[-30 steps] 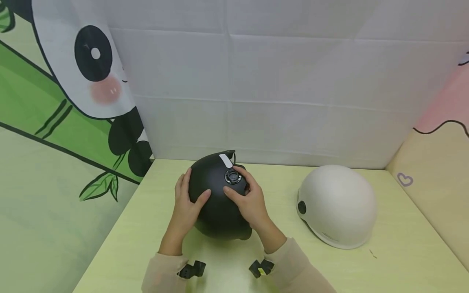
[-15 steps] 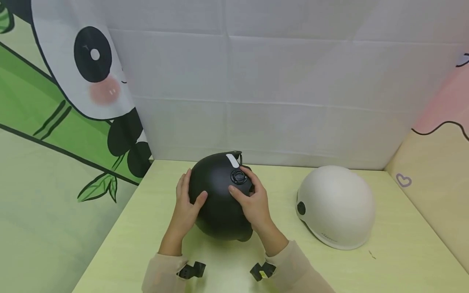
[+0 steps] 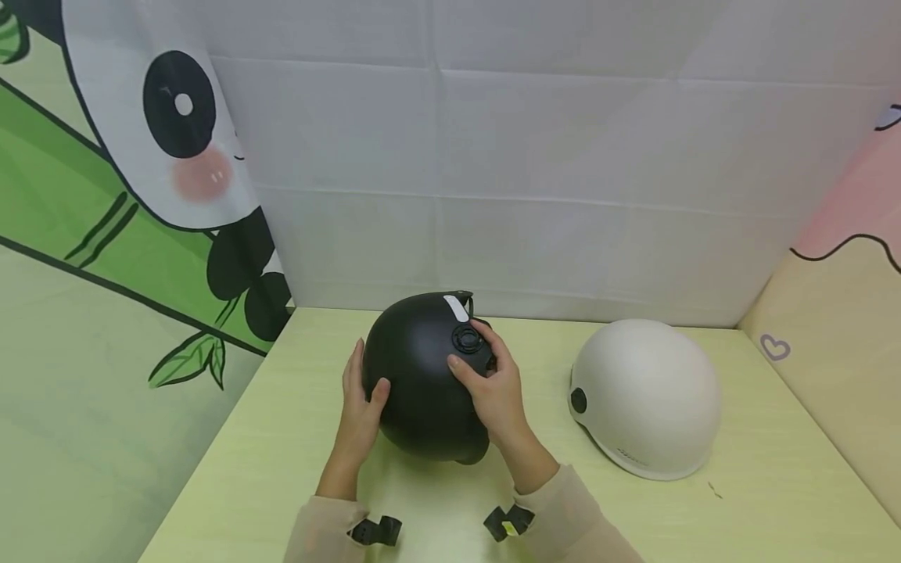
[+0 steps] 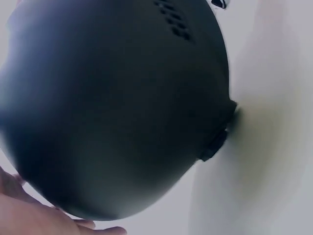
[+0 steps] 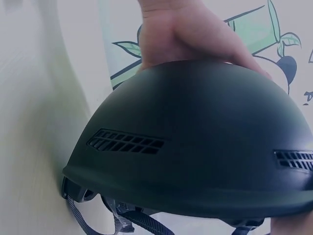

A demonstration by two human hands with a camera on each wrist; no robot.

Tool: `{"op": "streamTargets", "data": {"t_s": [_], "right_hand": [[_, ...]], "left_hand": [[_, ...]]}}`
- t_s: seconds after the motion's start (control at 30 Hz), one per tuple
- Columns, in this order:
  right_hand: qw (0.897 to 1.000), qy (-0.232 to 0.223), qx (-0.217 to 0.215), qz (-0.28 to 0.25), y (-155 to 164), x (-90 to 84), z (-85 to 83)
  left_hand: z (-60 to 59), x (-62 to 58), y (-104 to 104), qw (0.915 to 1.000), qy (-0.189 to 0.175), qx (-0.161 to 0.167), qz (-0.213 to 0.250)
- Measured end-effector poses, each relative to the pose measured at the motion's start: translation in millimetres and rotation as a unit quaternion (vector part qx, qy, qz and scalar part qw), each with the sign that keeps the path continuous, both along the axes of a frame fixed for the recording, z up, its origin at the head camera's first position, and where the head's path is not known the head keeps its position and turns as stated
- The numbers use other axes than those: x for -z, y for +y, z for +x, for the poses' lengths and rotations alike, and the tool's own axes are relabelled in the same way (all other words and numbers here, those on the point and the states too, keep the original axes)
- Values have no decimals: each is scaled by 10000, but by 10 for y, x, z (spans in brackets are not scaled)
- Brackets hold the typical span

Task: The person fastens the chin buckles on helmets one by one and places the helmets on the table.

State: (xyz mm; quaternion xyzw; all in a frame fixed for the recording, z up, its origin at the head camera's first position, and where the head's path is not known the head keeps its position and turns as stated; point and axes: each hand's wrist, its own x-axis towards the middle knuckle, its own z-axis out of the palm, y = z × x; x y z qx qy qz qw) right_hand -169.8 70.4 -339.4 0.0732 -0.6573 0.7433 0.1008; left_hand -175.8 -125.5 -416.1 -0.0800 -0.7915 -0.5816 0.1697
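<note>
A matte black helmet (image 3: 418,375) lies tilted on the table between both hands. My left hand (image 3: 362,414) holds its left side, thumb on the shell and fingers along the edge. On the other side, my right hand (image 3: 496,391) grips the shell beside a round black fitting (image 3: 467,338), thumb on the surface and fingers towards the rim. A white patch sits next to that fitting. In the right wrist view, slotted vents (image 5: 126,141) and dark straps (image 5: 144,223) show at the rim. The helmet's inside is hidden from the head view.
A white helmet (image 3: 647,399) rests dome up on the pale yellow table (image 3: 746,438), to the right of the right hand. Behind stands a creased grey-white backdrop (image 3: 528,188). Panels printed with cartoons flank the table on the left and right.
The black helmet has turned and shifted slightly to the right, carrying its round fitting and white patch that way. My right hand has moved right with it; the left hand has slid nearer the person.
</note>
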Motion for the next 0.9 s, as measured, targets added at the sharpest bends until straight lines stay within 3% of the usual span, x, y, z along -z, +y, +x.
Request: {"op": "streamTargets", "data": {"t_s": [0.23, 0.4, 0.47, 0.57, 0.63, 0.73, 0.9], "right_hand": [[10000, 16, 11, -29, 49, 44, -29], [10000, -68, -25, -28, 101, 184, -118], [9998, -114, 19, 182, 124, 235, -152], [9950, -158, 244, 952, 159, 231, -146], [9854, -113, 428, 1644, 184, 213, -137], [9632, 45, 685, 2599, 217, 177, -125], [9256, 519, 999, 3614, 246, 85, -128]], "left_hand": [[7, 162, 34, 9995, -64, 92, 300], [5, 191, 68, 9989, -212, 80, 418], [3, 181, 82, 9986, -264, 67, 444], [-3, 162, 104, 9984, -300, 31, 483], [-5, 153, 114, 9982, -325, 8, 503], [-5, 149, 123, 9980, -328, -51, 541], [0, 147, 133, 9973, -360, -122, 636]]}}
